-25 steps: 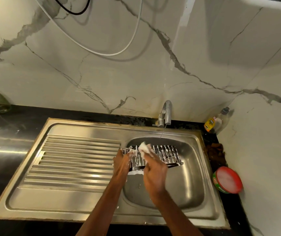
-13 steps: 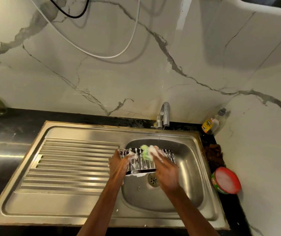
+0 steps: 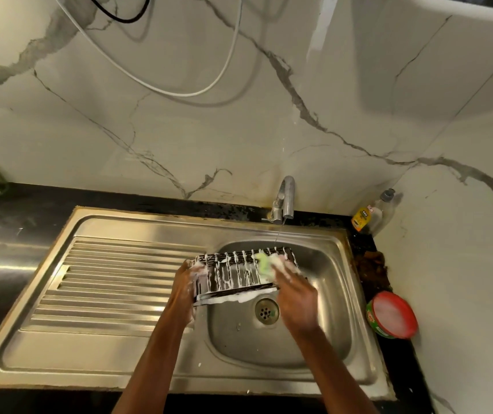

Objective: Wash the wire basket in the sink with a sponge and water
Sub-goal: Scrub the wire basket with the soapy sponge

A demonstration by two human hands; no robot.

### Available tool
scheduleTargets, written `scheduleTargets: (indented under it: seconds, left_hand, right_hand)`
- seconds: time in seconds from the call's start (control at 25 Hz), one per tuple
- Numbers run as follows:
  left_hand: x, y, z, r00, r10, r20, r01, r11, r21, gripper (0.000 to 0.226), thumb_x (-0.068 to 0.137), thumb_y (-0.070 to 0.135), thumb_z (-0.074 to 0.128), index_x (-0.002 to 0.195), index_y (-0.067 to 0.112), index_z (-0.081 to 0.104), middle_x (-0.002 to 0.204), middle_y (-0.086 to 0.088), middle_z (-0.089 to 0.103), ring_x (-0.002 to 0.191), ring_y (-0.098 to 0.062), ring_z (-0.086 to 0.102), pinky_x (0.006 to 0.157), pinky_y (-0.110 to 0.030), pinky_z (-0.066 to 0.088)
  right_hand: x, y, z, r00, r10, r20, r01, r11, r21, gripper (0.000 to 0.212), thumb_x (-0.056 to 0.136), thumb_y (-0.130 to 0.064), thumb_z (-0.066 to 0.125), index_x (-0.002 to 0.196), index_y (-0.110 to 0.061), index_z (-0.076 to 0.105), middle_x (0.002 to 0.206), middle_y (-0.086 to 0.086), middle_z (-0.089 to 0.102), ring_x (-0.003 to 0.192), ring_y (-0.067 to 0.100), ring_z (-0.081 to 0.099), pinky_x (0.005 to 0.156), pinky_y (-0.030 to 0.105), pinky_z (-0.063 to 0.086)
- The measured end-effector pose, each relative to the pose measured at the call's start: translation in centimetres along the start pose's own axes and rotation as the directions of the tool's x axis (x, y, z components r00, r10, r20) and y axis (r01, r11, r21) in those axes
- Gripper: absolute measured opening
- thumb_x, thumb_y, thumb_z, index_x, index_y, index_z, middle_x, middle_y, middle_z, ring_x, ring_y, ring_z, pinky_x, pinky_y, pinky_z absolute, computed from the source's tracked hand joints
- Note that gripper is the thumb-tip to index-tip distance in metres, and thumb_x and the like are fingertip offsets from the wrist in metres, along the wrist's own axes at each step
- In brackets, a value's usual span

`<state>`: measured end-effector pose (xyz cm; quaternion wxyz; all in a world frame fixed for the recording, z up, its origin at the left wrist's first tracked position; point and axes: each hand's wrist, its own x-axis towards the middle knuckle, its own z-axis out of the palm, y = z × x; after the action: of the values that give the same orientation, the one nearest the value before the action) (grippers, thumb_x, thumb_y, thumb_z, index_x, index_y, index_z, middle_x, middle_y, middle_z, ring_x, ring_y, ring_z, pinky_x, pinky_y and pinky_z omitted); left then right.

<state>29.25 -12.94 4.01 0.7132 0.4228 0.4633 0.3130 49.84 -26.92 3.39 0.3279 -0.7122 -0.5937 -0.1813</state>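
A dark wire basket [image 3: 233,274], streaked with white foam, is held tilted over the steel sink bowl [image 3: 326,321]. My left hand [image 3: 185,289] grips its left end. My right hand [image 3: 296,297] holds a soapy green sponge [image 3: 264,264] against the wires at the basket's right end. A thin stream of water runs from the tap [image 3: 284,198] down toward the basket's far edge. The drain [image 3: 266,310] shows below the basket.
The ribbed draining board [image 3: 105,282] lies left of the bowl. A red-rimmed soap tub [image 3: 393,315] and a yellow-labelled bottle [image 3: 366,215] stand on the dark counter at right. Brown debris [image 3: 370,264] lies between them. Cables hang on the marble wall.
My right hand has slid the sponge rightward along the basket, from near its left-middle to its right end. The drain has come into view. My left hand keeps its hold.
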Motion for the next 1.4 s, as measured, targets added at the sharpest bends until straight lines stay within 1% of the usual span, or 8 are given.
scheduleTargets:
  seconds: [0.08,0.24,0.36,0.56,0.68,1.04,1.28,1.4]
  left_hand:
    - [0.4,-0.5,-1.2,0.995,-0.096,-0.022,0.096,0.995,-0.003,0.011,0.104,0.019,0.051,0.100,0.029,0.055,0.067,0.018,0.074,0.061,0.002,0.071,0.056,-0.022,0.059]
    - [0.3,-1.4,-2.6,0.984,-0.166,-0.067,0.166,0.986,-0.013,0.030,0.110,0.009,0.037,0.110,0.036,0.052,0.063,0.035,0.067,0.059,0.015,0.065,0.051,-0.006,0.051]
    - [0.1,-1.3,-2.9,0.981,-0.186,-0.059,0.178,0.976,-0.121,0.035,0.109,0.005,0.035,0.103,0.026,0.063,0.063,0.022,0.072,0.056,0.005,0.069,0.052,-0.015,0.057]
    - [1.2,-1.7,-2.3,0.998,0.044,-0.040,-0.044,0.999,0.001,0.056,0.110,0.012,0.024,0.104,0.014,0.079,0.099,-0.009,0.078,0.089,-0.022,0.077,0.073,-0.041,0.065]
    - [1.8,-1.6,-2.9,0.992,0.069,-0.109,-0.056,0.991,0.121,0.031,0.103,0.022,0.052,0.120,0.001,0.067,0.110,-0.006,0.074,0.099,-0.015,0.074,0.072,-0.036,0.063]
    - [-2.4,0.4,9.3,0.987,-0.149,0.059,0.107,0.890,0.444,0.007,0.093,0.023,0.073,0.092,0.016,0.070,0.083,-0.001,0.067,0.070,-0.014,0.062,0.073,-0.035,0.057]
    - [-2.8,-1.0,11.3,0.983,-0.134,0.127,0.067,0.900,0.431,0.029,0.068,0.029,0.082,0.083,0.007,0.072,0.082,-0.004,0.073,0.076,-0.022,0.070,0.076,-0.037,0.056]
    - [-2.8,-1.1,12.3,0.990,-0.108,0.087,0.051,0.867,0.496,0.035,0.078,0.017,0.085,0.109,0.010,0.070,0.109,-0.009,0.075,0.084,-0.018,0.075,0.078,-0.034,0.063]
  right_hand:
    - [0.7,3.0,-0.8,0.956,0.288,0.054,-0.279,0.952,-0.124,0.054,0.076,0.019,0.060,0.113,-0.018,0.074,0.103,0.013,0.077,0.086,0.021,0.074,0.064,0.025,0.057]
    - [1.6,4.3,-1.6,0.548,0.809,0.211,-0.836,0.525,0.158,0.038,0.085,0.011,0.055,0.117,0.000,0.071,0.095,0.019,0.075,0.072,0.022,0.067,0.061,0.028,0.049]
    - [2.9,2.7,-2.2,0.344,0.852,0.393,-0.849,0.104,0.518,0.042,0.090,0.010,0.042,0.106,-0.019,0.069,0.099,0.009,0.073,0.082,0.018,0.062,0.067,0.030,0.046]
    - [5.8,1.8,-4.0,0.430,0.778,0.459,-0.721,-0.011,0.693,0.045,0.095,0.011,0.036,0.111,-0.018,0.067,0.092,0.002,0.075,0.075,0.008,0.071,0.062,0.025,0.054]
    - [5.9,2.1,-4.7,0.303,0.829,0.469,-0.709,-0.132,0.692,0.039,0.095,0.003,0.038,0.107,-0.014,0.070,0.073,0.002,0.073,0.056,0.010,0.065,0.049,0.023,0.046]
    - [3.7,-1.3,-3.6,0.507,0.780,0.368,-0.766,0.211,0.608,0.036,0.096,0.006,0.048,0.097,-0.024,0.066,0.091,0.009,0.073,0.082,0.023,0.070,0.072,0.037,0.058]
    - [2.4,0.8,-5.4,0.510,0.748,0.425,-0.742,0.133,0.657,0.030,0.097,0.003,0.054,0.116,-0.017,0.068,0.108,0.006,0.075,0.103,0.023,0.072,0.093,0.046,0.057]
    - [3.6,2.3,-7.9,0.694,0.622,0.361,-0.716,0.543,0.440,0.024,0.094,-0.008,0.065,0.116,-0.015,0.070,0.094,0.000,0.076,0.073,0.013,0.071,0.064,0.026,0.059]
